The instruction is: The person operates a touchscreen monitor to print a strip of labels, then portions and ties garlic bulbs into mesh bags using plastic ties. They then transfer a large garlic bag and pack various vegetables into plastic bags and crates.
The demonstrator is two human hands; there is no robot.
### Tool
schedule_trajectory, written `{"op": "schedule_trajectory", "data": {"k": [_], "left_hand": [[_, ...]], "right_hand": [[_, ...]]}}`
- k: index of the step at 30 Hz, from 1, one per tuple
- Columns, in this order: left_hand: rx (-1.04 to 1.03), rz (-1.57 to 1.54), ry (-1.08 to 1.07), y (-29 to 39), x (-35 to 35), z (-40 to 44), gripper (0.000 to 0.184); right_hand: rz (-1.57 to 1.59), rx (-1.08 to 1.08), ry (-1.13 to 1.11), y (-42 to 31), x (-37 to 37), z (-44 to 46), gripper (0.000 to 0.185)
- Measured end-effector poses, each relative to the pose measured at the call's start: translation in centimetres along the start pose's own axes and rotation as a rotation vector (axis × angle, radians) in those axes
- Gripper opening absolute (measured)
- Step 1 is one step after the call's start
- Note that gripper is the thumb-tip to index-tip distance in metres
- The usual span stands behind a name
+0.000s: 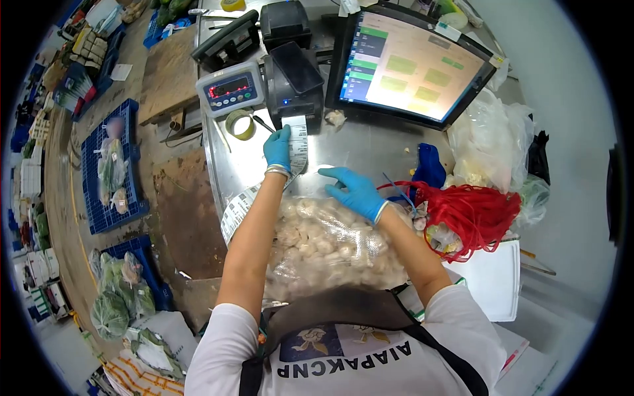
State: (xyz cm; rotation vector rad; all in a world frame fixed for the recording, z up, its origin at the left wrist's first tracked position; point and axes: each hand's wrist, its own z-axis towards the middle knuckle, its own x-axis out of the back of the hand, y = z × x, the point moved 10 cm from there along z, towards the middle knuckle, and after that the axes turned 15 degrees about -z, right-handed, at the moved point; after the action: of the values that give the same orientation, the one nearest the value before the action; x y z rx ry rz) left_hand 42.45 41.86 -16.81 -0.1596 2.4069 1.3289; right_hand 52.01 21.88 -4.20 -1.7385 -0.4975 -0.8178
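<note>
My left hand [277, 149], in a blue glove, is closed at the edge of a printed label strip [298, 142] hanging from the black label printer [294, 86]. The strip runs down past my left forearm and curls at the table's left edge. My right hand [355, 191], also gloved in blue, hovers with fingers apart above a clear plastic bag [323, 244] full of pale round pieces, perhaps mushrooms. A black pen [263, 123] lies beside my left fingers. Nearby is a roll of tape [240, 125].
A scale display [230, 88] stands left of the printer and a lit monitor [413, 69] behind it to the right. Red ties [475, 214] and plastic bags [492, 138] crowd the right side. Blue pallets [99, 198] with bagged vegetables lie on the floor at left.
</note>
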Motion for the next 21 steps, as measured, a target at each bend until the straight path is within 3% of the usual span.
{"op": "schedule_trajectory", "data": {"k": [6,15,21], "left_hand": [[-0.228,0.134,0.11,0.7,0.0,0.0,0.02],[-0.359,0.071,0.163,1.4,-0.3,-1.0,0.021],[-0.415,0.203,0.198,1.7,0.2,-1.5,0.02]], "right_hand": [[0.119,0.029,-0.01,-0.8,-0.8,-0.5,0.039],[0.112,-0.009,-0.089,-0.7,-1.2,-0.8,0.04],[0.098,0.016,-0.096,-0.6,-1.6,-1.1,0.039]]}}
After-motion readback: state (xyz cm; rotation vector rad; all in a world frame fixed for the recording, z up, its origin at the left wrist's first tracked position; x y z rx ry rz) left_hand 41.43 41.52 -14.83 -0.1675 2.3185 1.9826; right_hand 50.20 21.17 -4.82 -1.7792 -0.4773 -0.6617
